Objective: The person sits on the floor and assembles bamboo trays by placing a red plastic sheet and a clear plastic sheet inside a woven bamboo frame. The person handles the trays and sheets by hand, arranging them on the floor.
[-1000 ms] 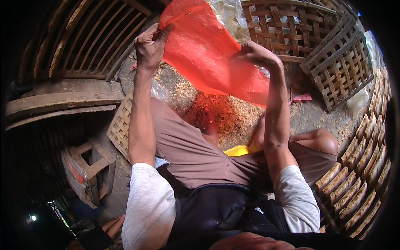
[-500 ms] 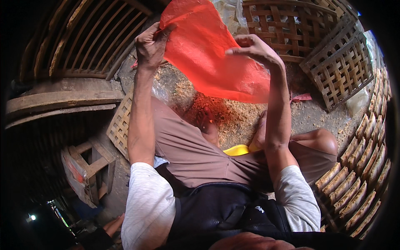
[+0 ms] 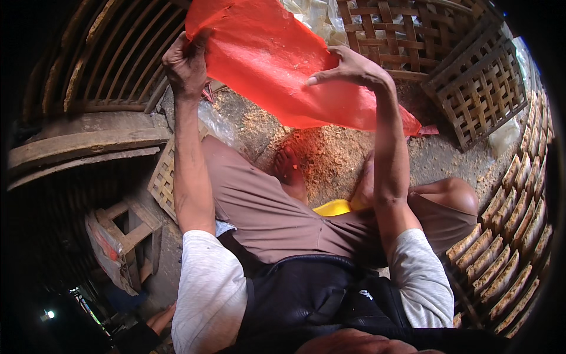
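A thin red plastic sheet is spread out above the crumb-strewn floor in front of me, with pale specks on its surface. My left hand pinches its left edge. Against the right part of the sheet lies my right hand, thumb and fingers apart. Behind my right forearm, a narrow end of the sheet trails off to the right. Beneath it, my bare feet rest among orange-brown crumbs.
Woven bamboo trays stand at the far right, with clear plastic beside them. Rows of long pale-brown slabs line the right side. A slatted wooden rack and a small wooden stool are on the left. Something yellow lies by my foot.
My left hand has moved left with the sheet, which is now stretched wider and longer to the right. My right hand has shifted slightly left and up, its fingers spreading.
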`<state>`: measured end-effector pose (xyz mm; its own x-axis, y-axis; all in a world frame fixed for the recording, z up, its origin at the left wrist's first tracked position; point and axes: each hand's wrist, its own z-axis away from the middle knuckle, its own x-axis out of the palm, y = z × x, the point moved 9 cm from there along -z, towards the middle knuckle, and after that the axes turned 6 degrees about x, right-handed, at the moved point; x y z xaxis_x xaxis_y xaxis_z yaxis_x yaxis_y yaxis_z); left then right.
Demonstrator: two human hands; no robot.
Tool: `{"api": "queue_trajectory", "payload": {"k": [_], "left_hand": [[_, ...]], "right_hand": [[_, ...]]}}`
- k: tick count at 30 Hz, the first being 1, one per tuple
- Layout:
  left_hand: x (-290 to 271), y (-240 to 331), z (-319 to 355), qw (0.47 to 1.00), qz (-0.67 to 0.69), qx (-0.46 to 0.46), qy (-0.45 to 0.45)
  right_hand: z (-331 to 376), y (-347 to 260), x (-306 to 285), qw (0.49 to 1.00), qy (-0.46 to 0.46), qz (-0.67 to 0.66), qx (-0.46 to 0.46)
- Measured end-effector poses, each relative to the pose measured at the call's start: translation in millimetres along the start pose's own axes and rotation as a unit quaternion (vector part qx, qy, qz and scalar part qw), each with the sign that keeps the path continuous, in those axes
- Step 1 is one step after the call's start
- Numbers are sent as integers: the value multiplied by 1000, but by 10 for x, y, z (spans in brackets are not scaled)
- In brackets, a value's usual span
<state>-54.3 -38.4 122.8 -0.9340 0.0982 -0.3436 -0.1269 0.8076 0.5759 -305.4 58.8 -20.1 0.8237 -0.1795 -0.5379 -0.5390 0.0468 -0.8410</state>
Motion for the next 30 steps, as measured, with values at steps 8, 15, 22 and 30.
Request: {"api": "queue_trajectory", "payload": {"k": [8, 15, 22, 30], "left_hand": [[-688, -57, -76, 962, -189, 69, 187], [-912, -226, 23, 943, -252, 12, 218], [-927, -205, 14, 943, -245, 32, 221], [-809, 14, -12, 962, -105, 9, 250]], "right_hand": [[30, 1438, 256, 946, -280, 52, 154], [-47, 1422, -178, 982, -103, -89, 128], [-57, 1238, -365, 994, -52, -37, 85], [-258, 961, -114, 984, -31, 116, 134]]}}
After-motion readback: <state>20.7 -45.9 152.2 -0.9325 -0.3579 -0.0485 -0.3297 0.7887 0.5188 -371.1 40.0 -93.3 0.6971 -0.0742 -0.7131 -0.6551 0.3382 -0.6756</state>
